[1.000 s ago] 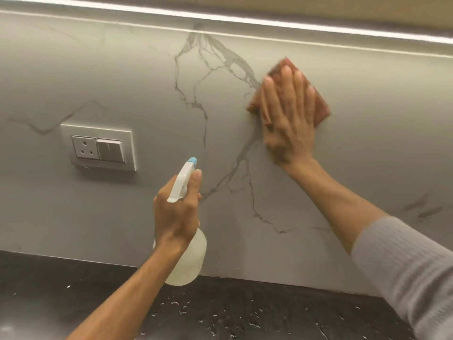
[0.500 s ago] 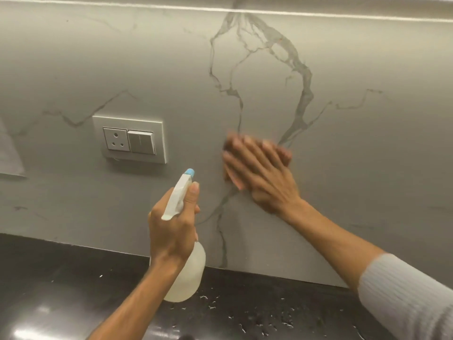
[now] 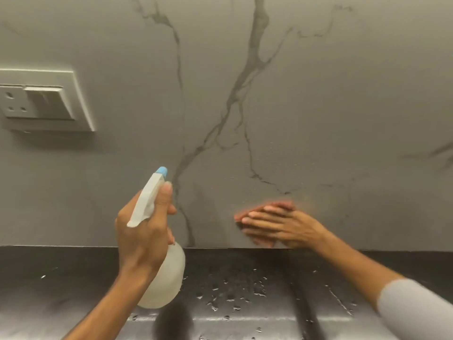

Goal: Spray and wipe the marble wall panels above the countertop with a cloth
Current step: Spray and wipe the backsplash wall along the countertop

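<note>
The grey marble wall panel (image 3: 318, 99) with dark veins fills the upper view. My right hand (image 3: 279, 225) lies flat against its lowest strip, just above the countertop, pressing a reddish cloth (image 3: 239, 216) of which only a blurred edge shows past the fingertips. My left hand (image 3: 144, 231) grips a translucent white spray bottle (image 3: 166, 276) with a blue nozzle tip, held upright in front of the wall, index finger on the trigger head.
A white socket and switch plate (image 3: 41, 101) sits on the wall at the left. The black glossy countertop (image 3: 269, 278) runs along the bottom, dotted with water droplets in the middle.
My right hand has swept the cloth from high on the panel down to its bottom edge. The view has moved closer and lower. The bottle hand has barely moved.
</note>
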